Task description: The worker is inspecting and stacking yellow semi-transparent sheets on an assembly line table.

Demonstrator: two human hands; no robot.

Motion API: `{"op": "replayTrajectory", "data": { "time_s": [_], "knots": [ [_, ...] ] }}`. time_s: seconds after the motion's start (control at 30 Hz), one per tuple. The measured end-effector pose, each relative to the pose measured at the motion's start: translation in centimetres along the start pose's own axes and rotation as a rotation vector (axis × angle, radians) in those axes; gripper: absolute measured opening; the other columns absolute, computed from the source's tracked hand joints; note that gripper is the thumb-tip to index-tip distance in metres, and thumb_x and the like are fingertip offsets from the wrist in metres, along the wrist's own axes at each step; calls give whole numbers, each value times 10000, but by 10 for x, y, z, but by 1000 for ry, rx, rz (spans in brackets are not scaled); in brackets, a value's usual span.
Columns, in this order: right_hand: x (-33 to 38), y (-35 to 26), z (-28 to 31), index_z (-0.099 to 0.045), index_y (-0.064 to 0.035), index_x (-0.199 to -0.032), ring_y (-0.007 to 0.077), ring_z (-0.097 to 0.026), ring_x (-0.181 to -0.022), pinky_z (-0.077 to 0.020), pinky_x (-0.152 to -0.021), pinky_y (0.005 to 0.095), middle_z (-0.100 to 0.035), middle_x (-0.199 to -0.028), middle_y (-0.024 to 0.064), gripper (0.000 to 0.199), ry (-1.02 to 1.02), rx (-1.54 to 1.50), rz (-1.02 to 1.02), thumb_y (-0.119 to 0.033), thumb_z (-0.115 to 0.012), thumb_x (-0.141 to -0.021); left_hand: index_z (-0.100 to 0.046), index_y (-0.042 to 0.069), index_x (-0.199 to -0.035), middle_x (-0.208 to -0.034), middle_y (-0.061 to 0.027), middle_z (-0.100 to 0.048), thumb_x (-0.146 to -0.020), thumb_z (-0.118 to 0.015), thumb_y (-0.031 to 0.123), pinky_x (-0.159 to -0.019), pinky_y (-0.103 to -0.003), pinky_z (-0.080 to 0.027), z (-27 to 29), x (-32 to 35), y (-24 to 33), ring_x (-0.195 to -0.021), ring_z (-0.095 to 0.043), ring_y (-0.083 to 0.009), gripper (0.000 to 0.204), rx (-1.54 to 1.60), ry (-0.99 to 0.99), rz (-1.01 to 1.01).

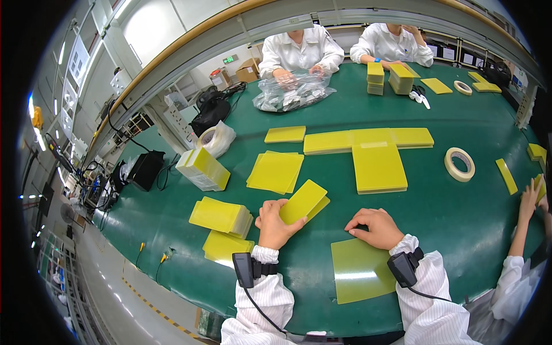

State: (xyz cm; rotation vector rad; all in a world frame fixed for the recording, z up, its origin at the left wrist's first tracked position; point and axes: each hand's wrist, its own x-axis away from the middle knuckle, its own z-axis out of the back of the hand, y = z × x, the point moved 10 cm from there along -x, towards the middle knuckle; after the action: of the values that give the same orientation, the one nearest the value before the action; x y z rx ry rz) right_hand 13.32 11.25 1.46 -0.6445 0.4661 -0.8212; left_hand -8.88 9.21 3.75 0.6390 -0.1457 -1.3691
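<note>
My left hand (272,225) grips a few yellow plastic sheets (304,201), thumb on the near side, tilted above the green table. Just left of it are a yellow sheet stack (219,215) and a lower yellow pile (227,247). My right hand (376,227) has its fingers curled in, with nothing visible in them. It is over the top edge of a translucent yellow sheet (360,276) lying flat. Beyond my hands lie loose yellow sheets (276,172), a larger square stack (379,169) with tape at its top edge, and a row of yellow stacks (329,142) behind it.
A masking tape roll (459,165) lies at right; a wrapped tape roll (215,138) and white-sided block of sheets (202,170) stand at left. Across the table, a person handles a clear plastic bag (293,92); scissors (419,98) lie nearby. A co-worker's hands (530,198) reach in at right.
</note>
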Motion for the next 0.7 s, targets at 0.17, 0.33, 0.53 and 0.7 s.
{"op": "replayTrajectory", "data": {
  "time_s": [0.17, 0.33, 0.53, 0.7],
  "knots": [
    [0, -2, 1, -669, -169, -852, 179, -553, -892, -355, -824, 354, -599, -878, -8, 89, 7, -28, 21, -204, -619, -787, -571, 47, -1076, -1033, -82, -499, -634, -756, 372, -855, -381, -345, 0, 1, 3, -1028, -459, -241, 579, -18, -17, -6],
    [0, -2, 1, -669, -169, -853, 179, -553, -891, -354, -825, 353, -598, -876, -8, 90, 7, -28, 20, -204, -619, -787, -570, 56, -1086, -1043, -82, -488, -621, -755, 397, -866, -386, -313, -3, 1, -2, -1040, -439, -240, 606, 15, -21, 15],
    [0, -2, 0, -669, -169, -853, 180, -553, -889, -354, -824, 348, -598, -877, -6, 90, 1, -42, 20, -208, -623, -787, -568, 65, -1092, -1054, -79, -475, -609, -757, 416, -862, -378, -284, -8, 0, -6, -1044, -420, -237, 626, 36, -35, 8],
    [0, 0, 0, -669, -168, -852, 176, -556, -878, -355, -820, 346, -599, -873, -9, 87, 2, 1, 2, -205, -623, -788, -568, 66, -1090, -1049, -78, -477, -614, -758, 410, -855, -370, -287, -9, 1, -4, -1041, -419, -236, 617, 24, -34, -13]
  ]
}}
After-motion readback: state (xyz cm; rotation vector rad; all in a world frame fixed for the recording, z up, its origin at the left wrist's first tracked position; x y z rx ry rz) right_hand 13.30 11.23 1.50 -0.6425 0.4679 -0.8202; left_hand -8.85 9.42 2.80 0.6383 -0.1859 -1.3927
